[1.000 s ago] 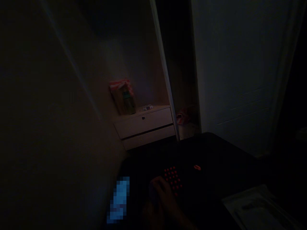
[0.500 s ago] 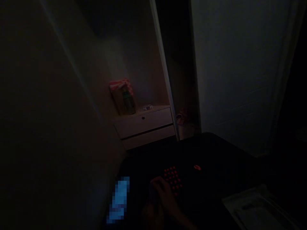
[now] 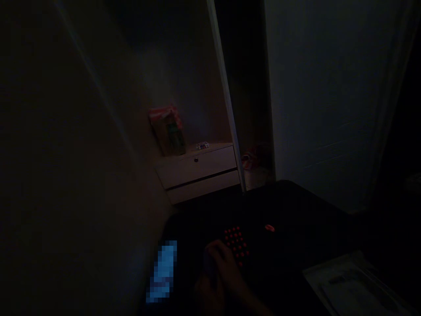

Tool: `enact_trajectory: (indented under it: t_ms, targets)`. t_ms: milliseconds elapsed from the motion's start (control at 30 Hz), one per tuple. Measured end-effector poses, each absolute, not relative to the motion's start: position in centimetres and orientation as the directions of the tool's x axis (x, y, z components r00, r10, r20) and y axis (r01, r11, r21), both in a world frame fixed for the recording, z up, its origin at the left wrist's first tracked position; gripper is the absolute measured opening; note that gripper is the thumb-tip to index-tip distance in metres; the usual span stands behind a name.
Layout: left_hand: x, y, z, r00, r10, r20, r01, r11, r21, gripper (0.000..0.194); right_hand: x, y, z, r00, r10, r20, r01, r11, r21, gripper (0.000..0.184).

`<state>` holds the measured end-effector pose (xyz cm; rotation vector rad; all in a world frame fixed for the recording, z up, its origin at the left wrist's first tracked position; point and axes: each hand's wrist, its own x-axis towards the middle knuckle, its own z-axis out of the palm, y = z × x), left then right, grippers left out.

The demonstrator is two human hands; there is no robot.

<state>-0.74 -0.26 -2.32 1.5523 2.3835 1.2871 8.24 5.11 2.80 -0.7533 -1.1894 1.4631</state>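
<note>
The room is very dark. One hand, which I take for my right hand [image 3: 222, 267], reaches in from the bottom edge and rests on a black surface [image 3: 296, 210]. Its fingers curve down beside a cluster of small red glowing dots [image 3: 237, 245]. Whether they hold anything is lost in the dark. A single red mark [image 3: 269, 228] glows further right. Left of the hand shines a blurred blue screen [image 3: 162, 272]. My left hand is not visible.
A pale drawer unit [image 3: 200, 171] stands against the wall behind the black surface, with a red-topped packet [image 3: 166, 129] and small items [image 3: 203, 145] on it. A white post [image 3: 225, 96] rises beside it. A pale flat sheet [image 3: 348, 285] lies at lower right.
The hand stays in the same place by the red dots. The picture has grown slightly dimmer and the view has shifted a little.
</note>
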Motion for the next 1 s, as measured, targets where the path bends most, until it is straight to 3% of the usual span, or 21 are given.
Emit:
enact_trajectory:
  t_ms: [1000]
  targets:
    - [-0.95, -0.13, -2.82, -0.503, 0.741, 0.445, 0.76, 0.133, 0.636, 0.034, 8.22, 5.15, 2.69, -0.261, 0.954, 0.146, -0.32, 0.057, -0.946, 0.019]
